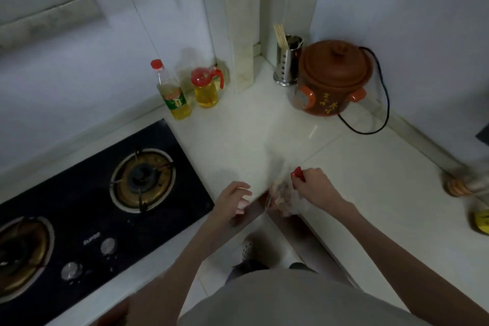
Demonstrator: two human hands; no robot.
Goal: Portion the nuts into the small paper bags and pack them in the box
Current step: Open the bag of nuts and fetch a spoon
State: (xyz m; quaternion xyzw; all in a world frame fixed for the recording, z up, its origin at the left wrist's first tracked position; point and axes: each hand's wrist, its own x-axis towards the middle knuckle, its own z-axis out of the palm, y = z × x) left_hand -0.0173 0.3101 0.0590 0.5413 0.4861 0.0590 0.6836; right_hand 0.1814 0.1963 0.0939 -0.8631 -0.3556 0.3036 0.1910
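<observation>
Nuts, pale and brownish, are sitting inside a clear plastic bag (pixel 284 197) that is hanging blurred at the inner corner of the white worktop (pixel 357 167), between the two hands. The person's right hand (pixel 316 188) is curling its fingers round a small red object (pixel 298 174) just above the bag; whether this grip is also touching the plastic cannot be told through the blur. The left hand (pixel 234 200) is hovering just beside the bag with its fingers loosely spread and relaxed, holding nothing.

Left of the hands, a black glass gas hob (pixel 87 209) with two brass-coloured burners and silver knobs is lying set into the worktop. Behind it, near the wall, a tall clear oil bottle with a red cap (pixel 173 91) and a squat clear oil jug with a red lid and handle (pixel 207 87) are standing side by side. Further right, in the back corner, a perforated steel holder with wooden chopsticks (pixel 287 62) is standing just beside a brown clay electric pot with a lid (pixel 332 78), whose black cord is looping across the worktop. At the far right edge, blurred yellow and orange items are showing, too indistinct to name.
</observation>
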